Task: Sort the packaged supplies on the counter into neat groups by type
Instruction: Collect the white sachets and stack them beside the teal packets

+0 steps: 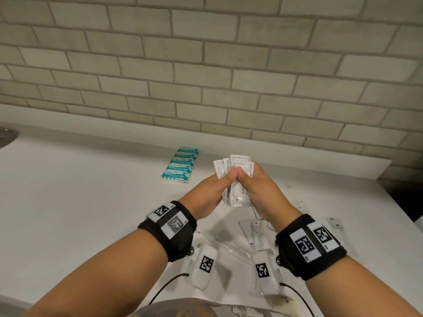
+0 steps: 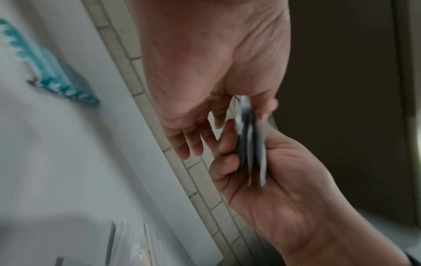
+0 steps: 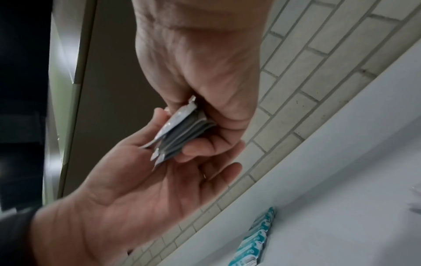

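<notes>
Both hands clamp one fanned stack of white sachets [image 1: 240,179] above the desk [image 1: 91,191]. The sachets stand on end, long axis running up and away toward the tiled wall [image 1: 206,65], printed faces toward the person. The left hand [image 1: 209,193] pinches the stack's left side, thumb in front and fingers [image 2: 193,144] behind. The right hand [image 1: 258,188] grips the right side the same way, its thumb touching the left thumb. The sachets' tops rise above the thumbs; their bottoms hang between the palms. Beyond and to the left, a row of teal packs [image 1: 180,164] lies on the desk. Clear wrappers [image 1: 251,227] lie scattered under the wrists.
</notes>
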{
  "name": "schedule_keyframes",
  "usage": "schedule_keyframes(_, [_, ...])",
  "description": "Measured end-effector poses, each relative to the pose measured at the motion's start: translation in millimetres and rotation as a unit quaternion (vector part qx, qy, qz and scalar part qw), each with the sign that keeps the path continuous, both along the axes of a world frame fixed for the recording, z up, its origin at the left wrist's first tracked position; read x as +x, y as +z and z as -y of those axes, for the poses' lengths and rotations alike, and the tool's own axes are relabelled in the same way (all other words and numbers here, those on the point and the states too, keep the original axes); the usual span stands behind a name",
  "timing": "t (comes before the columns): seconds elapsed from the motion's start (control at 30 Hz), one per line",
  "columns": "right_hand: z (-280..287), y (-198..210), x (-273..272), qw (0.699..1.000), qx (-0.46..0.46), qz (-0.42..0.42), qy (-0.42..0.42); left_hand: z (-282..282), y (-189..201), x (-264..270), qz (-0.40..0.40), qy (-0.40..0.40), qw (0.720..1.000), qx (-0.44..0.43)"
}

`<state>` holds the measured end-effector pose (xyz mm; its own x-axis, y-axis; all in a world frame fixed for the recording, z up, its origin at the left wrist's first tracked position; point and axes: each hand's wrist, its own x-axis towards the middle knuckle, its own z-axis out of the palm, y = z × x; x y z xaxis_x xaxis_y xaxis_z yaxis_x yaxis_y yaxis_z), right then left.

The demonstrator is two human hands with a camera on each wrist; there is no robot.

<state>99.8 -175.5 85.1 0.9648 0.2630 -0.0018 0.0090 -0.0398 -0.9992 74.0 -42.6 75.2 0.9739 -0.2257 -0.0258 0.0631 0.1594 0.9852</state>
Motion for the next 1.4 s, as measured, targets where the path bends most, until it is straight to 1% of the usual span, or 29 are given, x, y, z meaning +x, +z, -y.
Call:
schedule_keyframes(0.07, [-3.6, 2.0, -1.4, 0.998, -0.067, 0.010, -0.021, -0.1, -0.4, 0.7, -0.003, 0.002, 1.000, 0.014])
schedule_keyframes(0.13, [-8.1, 2.4, -2.2, 0.992, -0.119, 0.026, -0.034, -1.0, -1.6, 1.0, -0.008, -0.002, 1.000, 0.001])
schedule_keyframes(0.2, [-13.9, 3.0, -4.3, 0.990, -0.133, 0.029, -0.022, -2.5, 0.6, -0.8, -0.004, -0.010, 1.000, -0.010])
schedule_keyframes(0.27, [-18.9, 3.5, -6.6, 0.995, -0.096, -0.011, -0.001, -6.7, 2.4, -2.5, 0.003, -0.014, 1.000, -0.010])
schedule_keyframes(0.33, [-20.2, 5.4, -7.8, 0.996, 0.012, -0.084, 0.022, -13.8, 1.5, -2.3, 0.011, -0.014, 1.000, -0.007])
schedule_keyframes(0.4, [-18.1, 4.4, -6.2, 0.982, 0.109, -0.137, 0.068, -22.3, 1.0, -1.0, -0.002, 0.002, 1.000, -0.012])
schedule_keyframes(0.43, [-17.2, 3.6, -5.1, 0.978, 0.124, -0.140, 0.092, -26.6, 0.9, -0.3, -0.010, 0.012, 1.000, -0.014])
schedule_keyframes(0.47, [-17.3, 3.4, -4.0, 0.978, 0.115, -0.130, 0.113, -30.5, 0.9, 0.1, -0.016, 0.017, 1.000, -0.015])
schedule_keyframes(0.53, [-21.7, 5.5, -4.0, 0.987, 0.051, -0.086, 0.125, -36.4, -0.4, 0.1, -0.018, 0.023, 1.000, -0.010])
schedule_keyframes(0.6, [-30.5, 8.4, -6.5, 0.995, -0.029, -0.043, 0.089, -40.2, -2.9, -0.4, -0.017, 0.026, 1.000, -0.005])
schedule_keyframes(0.7, [-42.7, 6.1, -6.0, 0.992, -0.123, -0.005, 0.007, -44.0, -3.1, -1.0, -0.029, 0.045, 0.998, -0.026])
schedule_keyframes(0.8, [-50.1, 3.5, -7.8, 0.983, -0.173, 0.039, -0.045, -50.4, -1.7, -0.8, -0.038, 0.061, 0.996, -0.052])
schedule_keyframes(0.93, [-53.9, 3.0, -13.4, 0.965, -0.194, 0.146, -0.095, -59.6, -1.6, -1.0, -0.043, 0.051, 0.993, -0.099])
schedule_keyframes(1.0, [-52.0, 2.4, -16.4, 0.963, -0.186, 0.187, -0.063, -65.5, -2.3, 0.9, -0.055, 0.058, 0.990, -0.118])
schedule_keyframes(1.03, [-51.0, 1.9, -18.9, 0.961, -0.190, 0.199, -0.021, -69.1, -2.2, 1.8, -0.064, 0.061, 0.987, -0.134])
schedule_keyframes(1.07, [-50.2, 1.2, -21.1, 0.955, -0.215, 0.204, 0.034, -73.0, -2.3, 2.2, -0.073, 0.057, 0.985, -0.146])
schedule_keyframes(1.1, [-51.3, 1.3, -23.1, 0.940, -0.259, 0.205, 0.088, -76.3, -1.1, 1.2, -0.083, 0.042, 0.984, -0.153])
schedule_keyframes(1.13, [-54.3, 3.0, -26.0, 0.917, -0.315, 0.209, 0.129, -79.3, -0.5, 0.1, -0.089, 0.019, 0.985, -0.148])
schedule_keyframes(1.17, [-58.8, 4.4, -28.4, 0.890, -0.366, 0.225, 0.151, -81.0, 0.9, -2.4, -0.095, -0.008, 0.985, -0.146])
schedule_keyframes(1.2, [-64.3, 5.7, -30.0, 0.866, -0.404, 0.251, 0.156, -82.0, 0.9, -4.1, -0.102, -0.030, 0.983, -0.151])
schedule_keyframes(1.23, [-70.0, 5.6, -29.6, 0.849, -0.422, 0.281, 0.147, -82.8, 0.3, -5.1, -0.111, -0.038, 0.981, -0.155])
schedule_keyframes(1.27, [-75.0, 5.9, -28.7, 0.842, -0.423, 0.308, 0.132, -83.8, -0.8, -5.3, -0.119, -0.045, 0.979, -0.156])
schedule_keyframes(1.33, [-81.0, 5.3, -25.7, 0.845, -0.411, 0.326, 0.106, -87.4, -2.1, -5.7, -0.126, -0.054, 0.979, -0.151])
schedule_keyframes(1.4, [-85.4, 5.0, -24.7, 0.850, -0.413, 0.306, 0.111, -92.8, -2.1, -4.8, -0.129, -0.051, 0.979, -0.149])
